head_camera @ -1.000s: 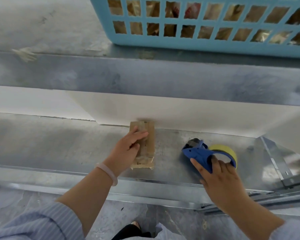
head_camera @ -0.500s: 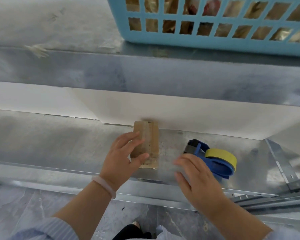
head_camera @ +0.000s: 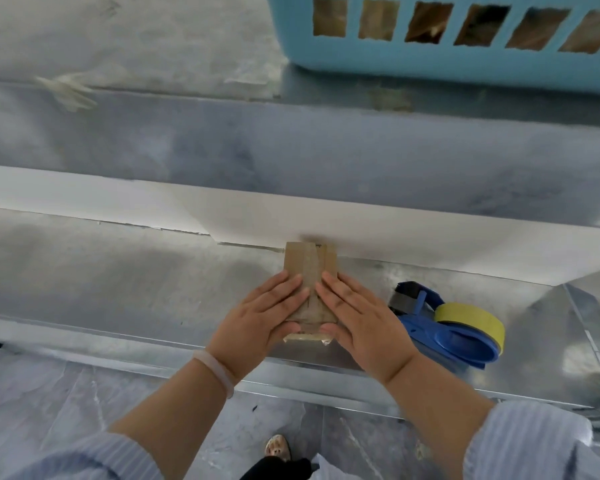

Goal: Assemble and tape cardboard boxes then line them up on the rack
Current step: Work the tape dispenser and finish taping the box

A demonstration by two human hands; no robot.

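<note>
Pressing left hand (head_camera: 260, 320) and right hand (head_camera: 357, 320), fingers straight, onto small brown taped cardboard box (head_camera: 309, 261), lying lengthwise front-to-back, apparently centred between both hands.

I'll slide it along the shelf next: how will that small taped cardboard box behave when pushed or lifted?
Probably light: the cardboard box is small, partly covered by the left hand and right hand. It likely slides easily on the smooth metal shelf. Lying low and flat, it seems unlikely to tip, though thin cardboard may dent if pressed hard.
</note>
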